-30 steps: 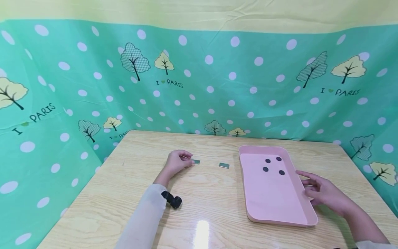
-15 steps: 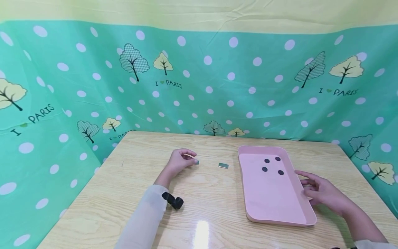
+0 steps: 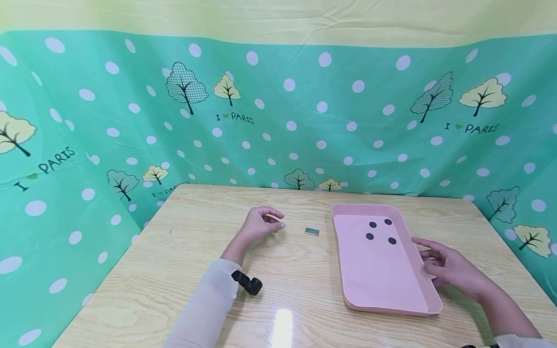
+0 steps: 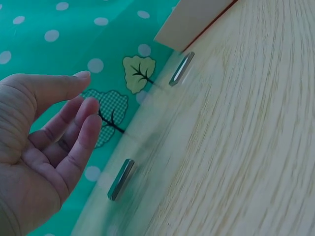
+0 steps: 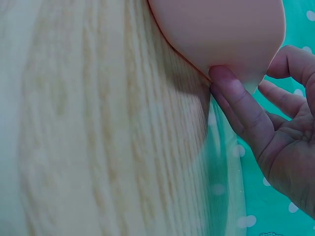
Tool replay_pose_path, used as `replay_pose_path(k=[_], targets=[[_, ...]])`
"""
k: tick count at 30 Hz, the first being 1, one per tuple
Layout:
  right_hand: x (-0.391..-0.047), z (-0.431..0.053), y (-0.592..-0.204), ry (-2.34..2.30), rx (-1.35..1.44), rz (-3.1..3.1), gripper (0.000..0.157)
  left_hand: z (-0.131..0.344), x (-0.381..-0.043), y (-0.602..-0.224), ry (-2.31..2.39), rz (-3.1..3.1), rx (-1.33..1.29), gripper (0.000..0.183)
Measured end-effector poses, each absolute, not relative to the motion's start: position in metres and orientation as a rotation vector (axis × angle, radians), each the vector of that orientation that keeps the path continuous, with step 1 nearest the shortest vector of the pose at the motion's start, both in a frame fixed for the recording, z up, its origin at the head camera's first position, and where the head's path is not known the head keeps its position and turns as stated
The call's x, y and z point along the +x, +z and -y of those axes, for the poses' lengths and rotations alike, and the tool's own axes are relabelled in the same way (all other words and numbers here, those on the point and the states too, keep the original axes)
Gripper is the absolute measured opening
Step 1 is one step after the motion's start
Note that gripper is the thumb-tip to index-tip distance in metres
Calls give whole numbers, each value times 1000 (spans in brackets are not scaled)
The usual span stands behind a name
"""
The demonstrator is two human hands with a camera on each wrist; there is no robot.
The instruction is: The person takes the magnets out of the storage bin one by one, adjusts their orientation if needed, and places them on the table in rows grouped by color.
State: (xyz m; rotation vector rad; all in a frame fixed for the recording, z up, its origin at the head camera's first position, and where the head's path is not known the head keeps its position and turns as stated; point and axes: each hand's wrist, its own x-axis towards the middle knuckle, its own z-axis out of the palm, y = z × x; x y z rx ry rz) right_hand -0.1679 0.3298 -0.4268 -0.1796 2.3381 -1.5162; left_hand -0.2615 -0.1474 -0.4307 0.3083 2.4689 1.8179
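My left hand point(image 3: 263, 224) hovers over the middle of the table, fingers loosely bent and nothing between them. Below it in the left wrist view lies a small shiny rectangular metal block point(image 4: 121, 180); the hand hides that block in the head view. A second such block point(image 3: 312, 232) lies between this hand and a shallow pink tray point(image 3: 387, 299). Several round black discs point(image 3: 370, 236) sit toward the tray's far end. My right hand point(image 3: 454, 270) is at the tray's right wall, its fingertips point(image 5: 224, 76) touching the wall from outside.
The wood-grain table point(image 3: 174, 270) reaches back to a green curtain point(image 3: 261, 96) with white dots and printed trees. Black straps circle both wrists, a black camera point(image 3: 252, 286) showing on the left one. A bright light reflection point(image 3: 283, 328) marks the front.
My left hand has shifted a little to the right and now covers the left metal block, which earlier showed beyond its fingertips. The right hand and tray keep their places.
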Motion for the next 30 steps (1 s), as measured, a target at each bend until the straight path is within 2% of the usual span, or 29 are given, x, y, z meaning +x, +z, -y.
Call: replay_pose_path(k=[7, 24, 30], targets=[[-169, -328, -426, -1509, -144, -2347, 71, 136, -259, -427, 1816, -2458, 324, 25], [-169, -328, -425, -1496, -135, -2358, 72, 107, -254, -411, 1786, -2343, 443, 39], [-169, -328, -426, -1491, -133, -2361, 72, 94, -250, -407, 1804, -2307, 510, 37]])
